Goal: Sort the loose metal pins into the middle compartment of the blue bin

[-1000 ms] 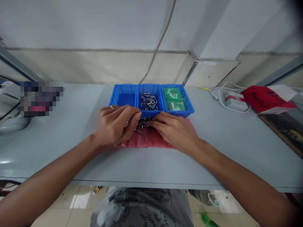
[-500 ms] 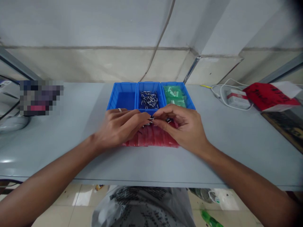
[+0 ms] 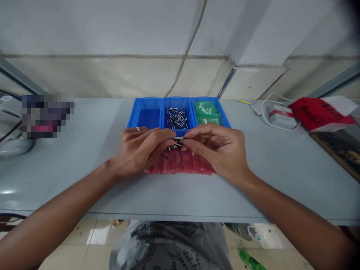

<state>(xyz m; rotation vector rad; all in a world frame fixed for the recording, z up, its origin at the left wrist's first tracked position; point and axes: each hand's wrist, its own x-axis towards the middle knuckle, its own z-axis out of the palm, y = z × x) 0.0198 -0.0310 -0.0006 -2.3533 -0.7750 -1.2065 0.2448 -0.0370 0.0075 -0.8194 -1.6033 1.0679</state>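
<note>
My left hand (image 3: 144, 148), with a ring on one finger, and my right hand (image 3: 223, 148) meet in front of the blue bins. Between their fingertips is a slim silver metal pin (image 3: 177, 138), its left end at my left fingers and its right end pinched by my right thumb and forefinger. Below them lies a row of red plastic bags (image 3: 180, 164), partly covered by my hands. Several loose pins (image 3: 174, 145) rest at the upper edge of the bags. More black-and-silver pins (image 3: 177, 119) fill the middle bin.
The left blue bin (image 3: 149, 118) shows its bare bottom; the right one holds green packets (image 3: 207, 112). At the right of the grey table (image 3: 92, 197) are a white cable, a small box (image 3: 282, 117) and a red packet (image 3: 317, 112). A mouse (image 3: 17, 147) sits at left.
My fingertips have moved slightly apart, showing more of the pin between them. My right hand has shifted a little to the right. The bins and bags have stayed in place.
</note>
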